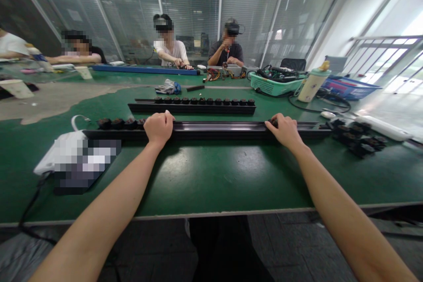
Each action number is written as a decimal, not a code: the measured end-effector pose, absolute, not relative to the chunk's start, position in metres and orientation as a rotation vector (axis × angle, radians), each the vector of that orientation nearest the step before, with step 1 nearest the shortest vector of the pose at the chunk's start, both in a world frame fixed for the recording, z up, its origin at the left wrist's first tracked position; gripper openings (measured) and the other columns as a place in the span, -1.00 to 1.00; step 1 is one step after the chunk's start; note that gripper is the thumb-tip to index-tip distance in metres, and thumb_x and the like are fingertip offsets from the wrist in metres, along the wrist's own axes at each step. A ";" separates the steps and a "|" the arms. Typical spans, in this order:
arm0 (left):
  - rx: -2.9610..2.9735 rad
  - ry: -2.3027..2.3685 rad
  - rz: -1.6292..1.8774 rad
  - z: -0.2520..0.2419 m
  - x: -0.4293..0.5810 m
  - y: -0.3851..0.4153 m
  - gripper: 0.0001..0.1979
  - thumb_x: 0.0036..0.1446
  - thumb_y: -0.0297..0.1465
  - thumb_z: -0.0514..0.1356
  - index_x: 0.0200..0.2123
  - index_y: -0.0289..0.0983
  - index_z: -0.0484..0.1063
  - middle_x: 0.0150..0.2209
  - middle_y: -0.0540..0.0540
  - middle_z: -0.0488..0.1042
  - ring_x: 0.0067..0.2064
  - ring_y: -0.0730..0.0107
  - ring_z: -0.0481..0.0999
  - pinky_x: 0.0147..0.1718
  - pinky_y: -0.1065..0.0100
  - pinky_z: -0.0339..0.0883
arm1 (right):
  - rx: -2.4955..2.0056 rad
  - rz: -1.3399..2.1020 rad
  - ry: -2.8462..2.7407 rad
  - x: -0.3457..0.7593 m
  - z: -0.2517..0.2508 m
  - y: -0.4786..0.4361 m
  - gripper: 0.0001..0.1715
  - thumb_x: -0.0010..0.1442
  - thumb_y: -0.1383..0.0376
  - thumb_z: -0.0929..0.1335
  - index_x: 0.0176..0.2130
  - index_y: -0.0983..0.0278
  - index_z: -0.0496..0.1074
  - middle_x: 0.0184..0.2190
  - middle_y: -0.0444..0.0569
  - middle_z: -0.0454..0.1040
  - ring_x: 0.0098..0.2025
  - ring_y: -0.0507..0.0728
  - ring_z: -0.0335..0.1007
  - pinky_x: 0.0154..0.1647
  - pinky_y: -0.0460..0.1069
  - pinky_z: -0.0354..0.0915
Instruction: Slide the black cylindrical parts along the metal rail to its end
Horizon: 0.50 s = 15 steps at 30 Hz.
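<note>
A long black metal rail [218, 128] lies across the table in front of me, with a shiny groove along its middle. My left hand [159, 128] is closed round the rail left of centre. Several small black round-topped parts [117, 124] sit in the rail to that hand's left. Towards the rail's right end, my right hand [282, 128] is closed on a small black part [274, 122], mostly hidden by the fingers. Behind it stands a second, shorter black rail [191, 109] filled with a row of the same parts. Loose black parts [358, 136] are heaped at the right.
A phone [87, 165] and a white power strip [62, 152] lie at the left. Farther back are grey gloves [168, 87], a green basket [276, 83] of cables and a cream bottle [310, 86]. Several people sit across the green table [211, 185].
</note>
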State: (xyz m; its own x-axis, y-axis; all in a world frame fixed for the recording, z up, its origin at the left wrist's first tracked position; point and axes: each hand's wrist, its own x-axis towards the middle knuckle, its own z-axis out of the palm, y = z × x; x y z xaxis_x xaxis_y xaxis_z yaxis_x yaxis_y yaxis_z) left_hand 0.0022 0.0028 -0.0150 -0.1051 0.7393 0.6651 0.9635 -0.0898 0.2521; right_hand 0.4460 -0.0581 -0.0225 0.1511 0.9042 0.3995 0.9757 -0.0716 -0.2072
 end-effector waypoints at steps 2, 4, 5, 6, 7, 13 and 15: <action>-1.856 -1.872 -1.006 -0.015 0.002 0.003 -0.37 0.42 -0.21 -0.18 -0.26 -0.22 0.71 -0.30 -0.25 0.60 -0.23 0.12 0.52 -0.23 0.20 0.22 | -2.014 -0.235 -1.787 0.446 -0.023 -0.058 -0.63 0.38 0.06 0.23 -0.05 0.27 0.39 -0.10 0.21 0.55 0.00 0.39 0.36 0.12 0.24 0.16; -1.857 -1.866 -1.010 -0.015 0.002 0.003 -0.36 0.42 -0.21 -0.18 -0.26 -0.22 0.71 -0.31 -0.25 0.60 -0.23 0.12 0.53 -0.23 0.20 0.22 | -2.012 -0.246 -1.784 0.447 -0.023 -0.057 -0.63 0.38 0.06 0.23 -0.06 0.27 0.40 -0.11 0.20 0.55 -0.01 0.39 0.36 0.12 0.24 0.15; -1.857 -1.861 -1.011 -0.015 0.002 0.003 -0.36 0.42 -0.21 -0.18 -0.27 -0.22 0.71 -0.31 -0.25 0.60 -0.24 0.13 0.53 -0.24 0.20 0.22 | -2.009 -0.254 -1.784 0.448 -0.024 -0.057 -0.63 0.38 0.06 0.23 -0.07 0.27 0.40 -0.11 0.20 0.55 -0.01 0.39 0.36 0.11 0.24 0.15; -1.858 -1.856 -1.009 -0.015 0.002 0.003 -0.36 0.42 -0.21 -0.18 -0.27 -0.22 0.71 -0.31 -0.25 0.61 -0.24 0.13 0.53 -0.24 0.20 0.21 | -2.007 -0.264 -1.782 0.448 -0.025 -0.056 -0.63 0.37 0.06 0.23 -0.07 0.27 0.40 -0.12 0.20 0.55 -0.02 0.38 0.36 0.11 0.24 0.15; -1.858 -1.852 -1.005 -0.015 0.002 0.003 -0.36 0.42 -0.21 -0.18 -0.27 -0.23 0.71 -0.31 -0.24 0.61 -0.24 0.13 0.53 -0.25 0.20 0.21 | -2.006 -0.276 -1.778 0.449 -0.026 -0.056 -0.62 0.37 0.05 0.23 -0.07 0.28 0.40 -0.13 0.21 0.55 -0.02 0.38 0.35 0.10 0.23 0.15; -1.855 -1.844 -0.987 -0.017 0.000 0.005 -0.35 0.42 -0.20 -0.19 -0.28 -0.22 0.71 -0.30 -0.24 0.62 -0.23 0.13 0.54 -0.27 0.20 0.19 | -1.987 -0.350 -1.755 0.452 -0.031 -0.053 -0.59 0.39 0.02 0.21 -0.10 0.28 0.40 -0.17 0.22 0.54 -0.08 0.36 0.34 0.04 0.22 0.15; -1.853 -1.842 -0.992 -0.017 0.001 0.005 -0.35 0.42 -0.20 -0.19 -0.28 -0.22 0.71 -0.30 -0.24 0.62 -0.23 0.13 0.54 -0.27 0.20 0.19 | -1.996 -0.373 -1.755 0.451 -0.031 -0.053 -0.57 0.40 0.02 0.19 -0.10 0.28 0.40 -0.16 0.23 0.55 -0.09 0.36 0.33 0.03 0.22 0.14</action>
State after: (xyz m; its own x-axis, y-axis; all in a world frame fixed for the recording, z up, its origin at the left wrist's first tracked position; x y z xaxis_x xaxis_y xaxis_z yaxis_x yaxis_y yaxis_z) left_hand 0.0005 0.0054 -0.0172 -0.0875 0.7270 0.6810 0.9686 -0.0975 0.2286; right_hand 0.4506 -0.0533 -0.0314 0.1525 0.8611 0.4851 0.9839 -0.0862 -0.1564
